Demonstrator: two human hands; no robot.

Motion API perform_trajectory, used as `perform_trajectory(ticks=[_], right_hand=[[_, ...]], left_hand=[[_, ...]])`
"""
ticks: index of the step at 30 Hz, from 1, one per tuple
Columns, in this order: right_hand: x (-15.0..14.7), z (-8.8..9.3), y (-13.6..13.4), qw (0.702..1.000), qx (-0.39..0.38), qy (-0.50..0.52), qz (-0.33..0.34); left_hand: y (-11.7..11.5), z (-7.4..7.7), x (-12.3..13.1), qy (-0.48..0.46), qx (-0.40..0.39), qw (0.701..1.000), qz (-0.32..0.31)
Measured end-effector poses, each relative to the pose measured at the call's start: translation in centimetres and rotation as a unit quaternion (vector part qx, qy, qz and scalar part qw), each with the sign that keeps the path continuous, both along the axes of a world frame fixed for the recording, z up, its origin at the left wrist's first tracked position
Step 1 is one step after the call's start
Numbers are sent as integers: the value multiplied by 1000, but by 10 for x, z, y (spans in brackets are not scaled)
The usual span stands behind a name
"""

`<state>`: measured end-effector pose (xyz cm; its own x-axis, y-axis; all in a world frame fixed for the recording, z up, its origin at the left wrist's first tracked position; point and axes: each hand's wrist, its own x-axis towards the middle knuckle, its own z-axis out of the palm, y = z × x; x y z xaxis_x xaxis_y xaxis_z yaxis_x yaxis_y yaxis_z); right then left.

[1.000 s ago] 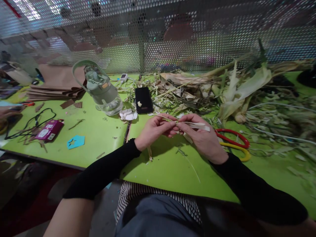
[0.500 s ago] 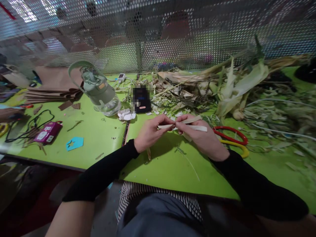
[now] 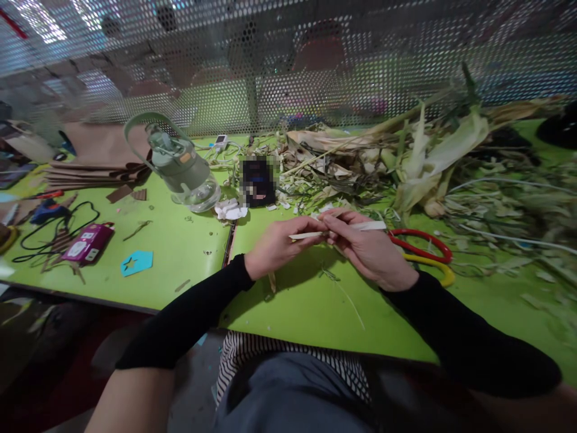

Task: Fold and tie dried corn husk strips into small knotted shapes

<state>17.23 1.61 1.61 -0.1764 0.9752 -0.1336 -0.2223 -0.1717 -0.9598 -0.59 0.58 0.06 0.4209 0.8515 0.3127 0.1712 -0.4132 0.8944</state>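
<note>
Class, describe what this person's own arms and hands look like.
The left hand and right hand are gloveless. A plain black, close-fitting tubular fabric left sleeve and a matching black right sleeve start at the wrists; bare skin shows beyond their upper ends.

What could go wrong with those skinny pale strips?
The thin pale strips might slip or tear, because they're gripped by just the left hand and right hand. The right hand could also bump the red handle loop, which lies close beside it on the table.
</note>
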Motion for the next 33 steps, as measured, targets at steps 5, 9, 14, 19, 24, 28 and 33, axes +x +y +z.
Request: perform_trajectory(ticks=[5,9,14,19,24,28,33], right_hand=[[0,-1,0,999,30,24,-25],[0,0,-2,998,56,16,0],[-1,3,-7,998,65,23,5],[-2,5,-11,998,62,11,5],[1,5,-12,998,55,-38,-6],[5,3,-11,995,57,-82,-6],[6,2,-6,994,52,-98,-3]], left_hand=[[3,-1,3,-128,-155,979,25],[7,-1,4,-213,-237,948,15],[3,3,6,-218,-279,935,3],[-2,7,7,-189,-295,936,-18],[-4,11,8,-159,-310,936,-53],[-3,14,4,-135,-291,945,-72],[-1,12,2,-102,-272,956,-35]])
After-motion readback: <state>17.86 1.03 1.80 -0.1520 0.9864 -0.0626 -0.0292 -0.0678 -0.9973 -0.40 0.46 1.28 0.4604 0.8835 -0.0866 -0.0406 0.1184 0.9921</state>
